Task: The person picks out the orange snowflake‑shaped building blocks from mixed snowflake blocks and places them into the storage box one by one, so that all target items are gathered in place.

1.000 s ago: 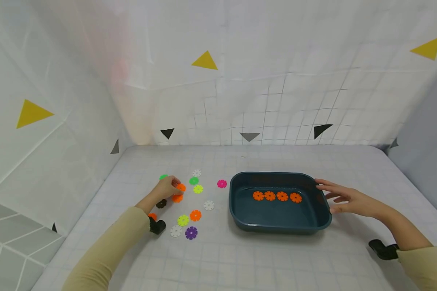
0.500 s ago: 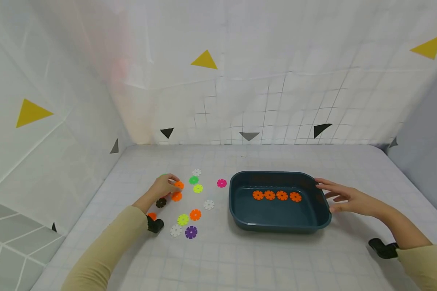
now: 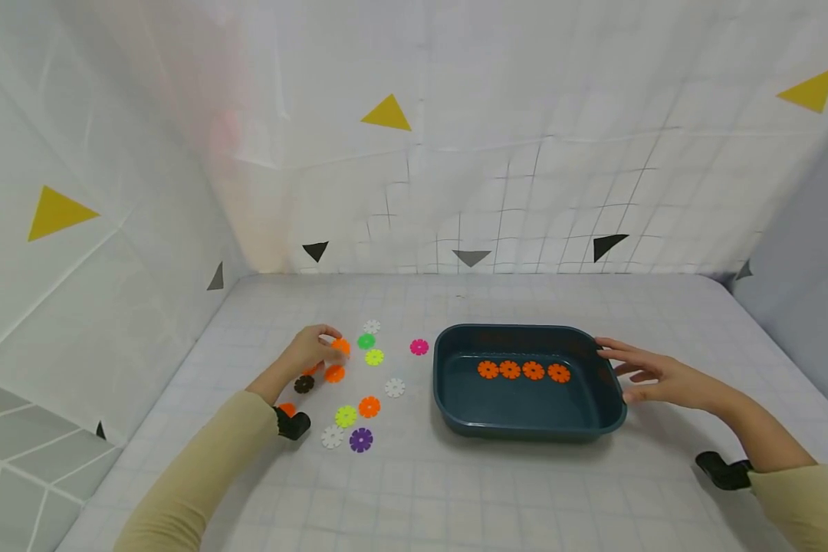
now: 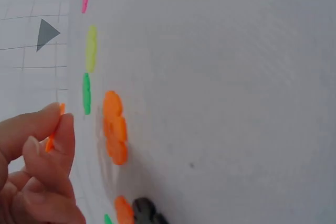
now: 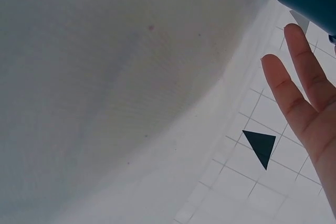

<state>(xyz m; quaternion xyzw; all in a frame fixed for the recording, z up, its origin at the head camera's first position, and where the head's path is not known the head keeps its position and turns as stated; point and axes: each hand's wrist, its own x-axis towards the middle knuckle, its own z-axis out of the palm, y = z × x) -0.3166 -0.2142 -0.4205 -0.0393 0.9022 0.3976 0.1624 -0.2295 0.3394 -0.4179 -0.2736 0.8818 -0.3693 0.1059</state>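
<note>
My left hand (image 3: pixel 305 351) pinches an orange notched plastic disc (image 4: pixel 50 142) between thumb and fingertip, held up on edge in the left wrist view. Just below that hand lie another orange disc (image 3: pixel 334 373) and a black disc (image 3: pixel 304 384). On the right, my right hand (image 3: pixel 669 382) has its fingers loosely extended, fingertips right at the right rim of a dark blue-green tray (image 3: pixel 524 418). Inside the tray, several orange discs (image 3: pixel 510 369) lie in a row. The right wrist view shows straight fingers (image 5: pixel 286 85) beside the tray's outer wall.
Loose discs lie left of the tray: pink (image 3: pixel 419 347), green (image 3: pixel 366 341), purple (image 3: pixel 361 440), orange (image 3: pixel 369 406), and several white and yellow ones. One more orange disc (image 3: pixel 286 409) shows by the left wrist's black mount (image 3: pixel 293 423). White gridded walls enclose the table.
My left hand, with the orange disc, has shifted slightly back and left, away from the orange disc it overlapped. My right hand and the tray have stayed in place.
</note>
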